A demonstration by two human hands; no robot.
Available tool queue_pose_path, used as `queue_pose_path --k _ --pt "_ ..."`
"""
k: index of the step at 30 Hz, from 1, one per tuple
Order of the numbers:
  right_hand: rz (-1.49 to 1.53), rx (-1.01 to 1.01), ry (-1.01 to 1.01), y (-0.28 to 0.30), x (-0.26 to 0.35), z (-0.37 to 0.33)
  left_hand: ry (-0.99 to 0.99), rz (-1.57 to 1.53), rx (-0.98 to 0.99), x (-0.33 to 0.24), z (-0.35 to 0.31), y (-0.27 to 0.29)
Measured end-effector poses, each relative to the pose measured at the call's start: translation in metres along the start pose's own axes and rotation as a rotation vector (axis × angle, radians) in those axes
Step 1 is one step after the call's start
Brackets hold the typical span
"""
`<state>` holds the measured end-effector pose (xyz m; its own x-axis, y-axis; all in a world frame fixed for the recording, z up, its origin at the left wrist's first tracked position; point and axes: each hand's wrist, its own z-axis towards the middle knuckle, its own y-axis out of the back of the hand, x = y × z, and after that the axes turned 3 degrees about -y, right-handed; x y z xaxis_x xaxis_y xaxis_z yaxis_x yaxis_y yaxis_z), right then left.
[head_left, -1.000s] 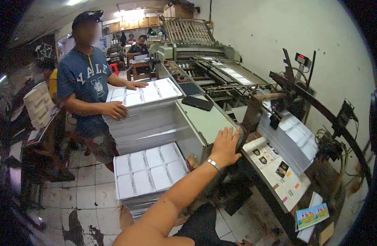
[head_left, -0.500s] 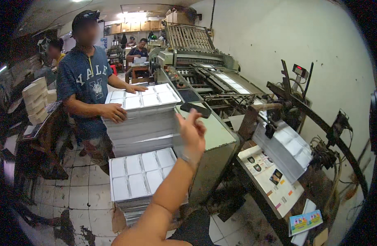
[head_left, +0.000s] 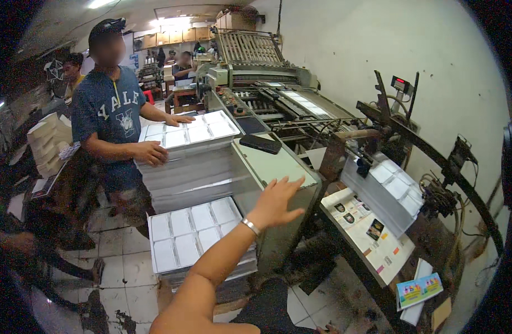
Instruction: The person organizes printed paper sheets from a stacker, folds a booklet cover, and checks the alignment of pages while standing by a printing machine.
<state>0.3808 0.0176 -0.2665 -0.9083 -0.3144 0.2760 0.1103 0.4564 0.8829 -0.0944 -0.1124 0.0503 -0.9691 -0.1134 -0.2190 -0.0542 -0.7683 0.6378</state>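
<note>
My left hand (head_left: 278, 201) reaches forward with its fingers spread and nothing in it; a metal band (head_left: 250, 226) circles the wrist. It hovers by the front edge of a pale green machine cover (head_left: 283, 164); whether it touches cannot be told. Farther back on that cover lies a black phone (head_left: 260, 144), apart from my fingers. Left of my forearm stands a low stack of printed sheets (head_left: 180, 231). Behind it rises a taller stack of sheets (head_left: 183, 161), with a co-worker's two hands resting on its top. My right hand is not in view.
A large printing press (head_left: 261, 83) runs along the wall. Right of me, a sheet stack (head_left: 386, 189) sits under a metal frame above a table with a printed sheet (head_left: 367, 239). A colourful card (head_left: 420, 290) lies nearby. The co-worker (head_left: 114, 111) stands at left on white floor tiles (head_left: 139, 267).
My left hand has dropped from beside the phone toward the cover's front edge, and its fingers have spread out. The co-worker's hands stay on the tall stack. The view has shifted slightly.
</note>
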Motion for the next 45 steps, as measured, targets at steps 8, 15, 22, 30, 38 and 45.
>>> queue_pose_path --k 8,15,22,30,38,45 --pt "0.083 0.049 -0.123 0.001 -0.001 0.001 0.077 0.182 -0.179 -0.002 -0.011 -0.038" --pt "-0.009 0.11 -0.121 0.009 0.014 -0.004 0.008 0.168 -0.193 -0.002 -0.01 -0.03" --pt "-0.004 0.01 0.022 0.036 0.03 -0.018 0.46 -0.489 -0.227 -0.018 0.007 -0.002" --pt "-0.027 -0.033 0.037 0.048 0.046 -0.021 0.451 -0.647 -0.289 0.019 0.013 0.003" --pt "-0.072 0.09 -0.038 0.064 0.064 -0.032 0.212 -0.008 -0.168 0.006 -0.022 -0.02" --pt "-0.059 0.157 -0.04 0.054 0.056 -0.024 0.159 0.052 -0.17 0.013 -0.022 -0.022"
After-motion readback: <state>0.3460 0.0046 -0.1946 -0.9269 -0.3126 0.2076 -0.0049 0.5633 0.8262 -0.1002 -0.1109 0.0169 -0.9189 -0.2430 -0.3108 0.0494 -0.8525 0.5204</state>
